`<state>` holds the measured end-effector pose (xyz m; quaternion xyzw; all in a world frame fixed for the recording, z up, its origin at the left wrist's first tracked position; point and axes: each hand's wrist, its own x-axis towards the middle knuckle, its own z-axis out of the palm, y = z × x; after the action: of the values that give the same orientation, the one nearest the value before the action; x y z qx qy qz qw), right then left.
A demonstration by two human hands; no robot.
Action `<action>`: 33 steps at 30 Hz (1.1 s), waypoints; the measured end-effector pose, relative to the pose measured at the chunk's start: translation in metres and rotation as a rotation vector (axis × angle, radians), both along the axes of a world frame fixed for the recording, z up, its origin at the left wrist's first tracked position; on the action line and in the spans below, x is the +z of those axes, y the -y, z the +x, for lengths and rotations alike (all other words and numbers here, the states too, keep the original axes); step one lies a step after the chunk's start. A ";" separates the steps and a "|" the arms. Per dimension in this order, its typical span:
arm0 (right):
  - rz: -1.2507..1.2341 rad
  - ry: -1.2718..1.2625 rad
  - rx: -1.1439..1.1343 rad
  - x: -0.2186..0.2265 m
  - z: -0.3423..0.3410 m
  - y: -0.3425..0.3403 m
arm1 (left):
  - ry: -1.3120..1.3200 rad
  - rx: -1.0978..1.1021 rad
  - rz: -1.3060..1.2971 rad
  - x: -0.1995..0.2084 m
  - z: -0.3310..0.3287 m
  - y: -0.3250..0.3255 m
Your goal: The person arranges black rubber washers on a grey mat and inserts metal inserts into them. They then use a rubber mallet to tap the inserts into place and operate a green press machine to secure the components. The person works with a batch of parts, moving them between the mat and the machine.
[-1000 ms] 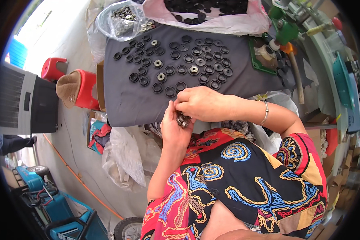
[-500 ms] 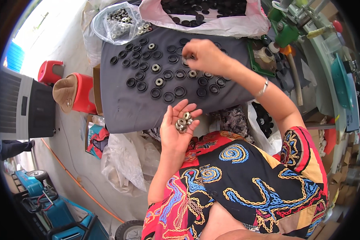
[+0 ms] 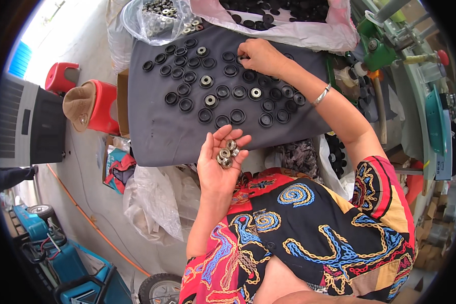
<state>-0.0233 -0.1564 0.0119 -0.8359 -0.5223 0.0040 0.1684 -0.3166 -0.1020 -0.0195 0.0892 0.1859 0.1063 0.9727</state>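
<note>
Several small metal bearings (image 3: pixel 227 154) lie in the cupped palm of my left hand (image 3: pixel 219 164), which is turned up just off the near edge of the cloth-covered table. My right hand (image 3: pixel 263 57) reaches over the far middle of the table, fingertips pinched on what looks like a bearing (image 3: pixel 241 59) at a black cap; the fingers partly hide it. Many round black plastic caps (image 3: pixel 237 116) lie hollow side up on the grey cloth (image 3: pixel 152 126). A few hold a bearing in the centre, such as this seated bearing (image 3: pixel 256 93).
At the far edge sit a clear plastic bag of bearings (image 3: pixel 159 20) and a white sack (image 3: pixel 334 30) of black caps. A green metal machine (image 3: pixel 380 53) and a wooden-handled hammer (image 3: pixel 380 111) are at the right. Red stools (image 3: pixel 104 109) stand left of the table.
My right hand has moved a little farther away across the table to another cap. My left hand still holds the bearings, palm up. The whole view has shifted slightly.
</note>
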 end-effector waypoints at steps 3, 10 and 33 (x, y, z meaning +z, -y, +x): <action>0.001 0.031 0.023 -0.001 0.000 0.000 | 0.020 0.014 -0.010 0.000 0.001 0.000; 0.255 0.213 0.167 0.024 -0.063 0.022 | -0.098 0.084 -0.047 0.016 0.010 0.009; -0.020 -0.555 0.420 0.030 -0.148 0.050 | -0.176 -0.067 0.043 0.001 0.016 0.020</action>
<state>-0.1717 -0.2067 0.0421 -0.6791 -0.6171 0.2707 0.2912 -0.3004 -0.1223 -0.0184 0.1253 0.2652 0.0696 0.9535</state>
